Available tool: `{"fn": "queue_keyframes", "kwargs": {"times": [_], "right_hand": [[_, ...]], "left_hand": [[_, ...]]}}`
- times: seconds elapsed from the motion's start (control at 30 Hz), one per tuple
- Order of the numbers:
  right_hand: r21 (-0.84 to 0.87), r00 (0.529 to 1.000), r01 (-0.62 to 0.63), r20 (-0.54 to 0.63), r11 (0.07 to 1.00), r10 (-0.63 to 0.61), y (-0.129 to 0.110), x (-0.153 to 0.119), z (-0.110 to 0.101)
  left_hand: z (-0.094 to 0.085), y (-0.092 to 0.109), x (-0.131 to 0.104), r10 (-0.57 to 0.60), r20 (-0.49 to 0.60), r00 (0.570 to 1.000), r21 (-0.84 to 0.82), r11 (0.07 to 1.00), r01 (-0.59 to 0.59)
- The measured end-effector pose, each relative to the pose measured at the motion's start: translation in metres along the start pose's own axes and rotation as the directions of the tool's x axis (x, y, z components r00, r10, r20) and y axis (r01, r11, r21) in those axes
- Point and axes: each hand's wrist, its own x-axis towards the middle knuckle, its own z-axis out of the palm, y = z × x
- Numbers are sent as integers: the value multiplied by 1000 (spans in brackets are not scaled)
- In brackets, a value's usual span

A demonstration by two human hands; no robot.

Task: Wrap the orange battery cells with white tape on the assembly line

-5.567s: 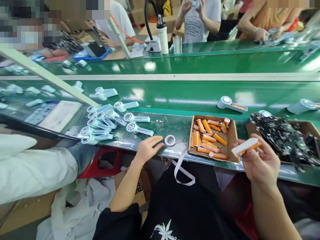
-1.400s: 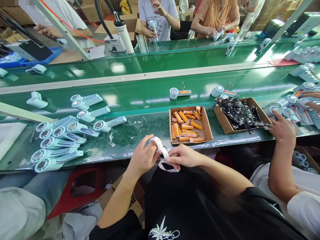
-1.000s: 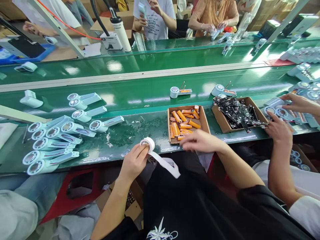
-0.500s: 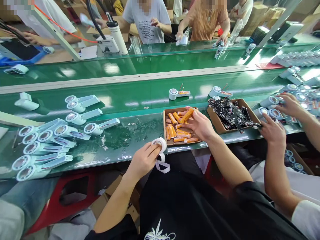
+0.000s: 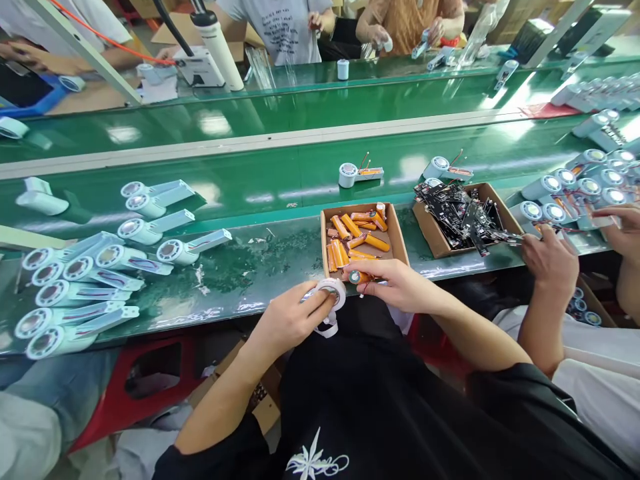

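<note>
A roll of white tape (image 5: 338,288) is gripped in my left hand (image 5: 295,313), with a loose strip of it hanging below. Just to its right, my right hand (image 5: 395,285) pinches an orange battery cell (image 5: 358,277), its round end turned towards the roll. Both hands are close together at the near edge of the bench. Right behind them stands a cardboard box (image 5: 401,243) with several more orange battery cells (image 5: 353,225) lying loose inside.
A second box holds black circuit boards (image 5: 460,213). Pale blue fan housings (image 5: 65,293) lie grouped on the left, with more at the right (image 5: 560,190). A co-worker's hand (image 5: 550,260) works by the boards. Wired housings sit on the green belt (image 5: 250,187).
My right hand has come down and left from above the box, bringing the battery cell beside the tape roll. My left hand has shifted slightly right. A co-worker's hand has moved.
</note>
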Motion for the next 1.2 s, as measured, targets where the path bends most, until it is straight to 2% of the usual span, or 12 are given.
{"fn": "queue_keyframes", "kwargs": {"times": [0.1,0.2,0.3,0.4,0.53,0.67,0.77,0.87,0.9,0.97,1.07,1.2], "right_hand": [[-200,999,-39,-29,979,34,-11,-1,-8],[-190,994,-52,86,981,69,-10,2,-4],[6,994,-85,66,996,84,0,7,7],[383,964,-48,-223,923,143,11,13,23],[577,810,180,-547,796,213,18,19,58],[611,711,274,-649,743,272,20,31,75],[517,647,348,-737,782,199,14,35,36],[243,376,500,-926,831,45,7,28,-25],[178,319,508,-948,843,7,7,23,-40],[169,366,471,-930,866,-18,14,10,-52],[226,454,377,-891,898,33,38,-5,-35],[281,495,281,-862,917,112,65,-16,-16]], "left_hand": [[-7,1,4,34,33,999,20,999,-35],[-14,0,11,109,51,993,103,988,-113],[-15,3,15,79,73,994,140,986,-88],[-9,9,15,0,2,1000,90,996,0],[6,14,15,-29,-99,995,51,998,34],[22,24,21,-120,-141,983,67,989,130],[35,30,14,-179,-140,974,-55,983,173],[42,15,-20,-339,-111,934,-72,940,333],[42,4,-36,-428,-107,897,-32,903,428],[38,-22,-68,-567,-77,820,14,822,569],[28,-67,-101,-673,-48,738,-42,739,672],[10,-133,-118,-767,-223,601,63,604,794]]}}
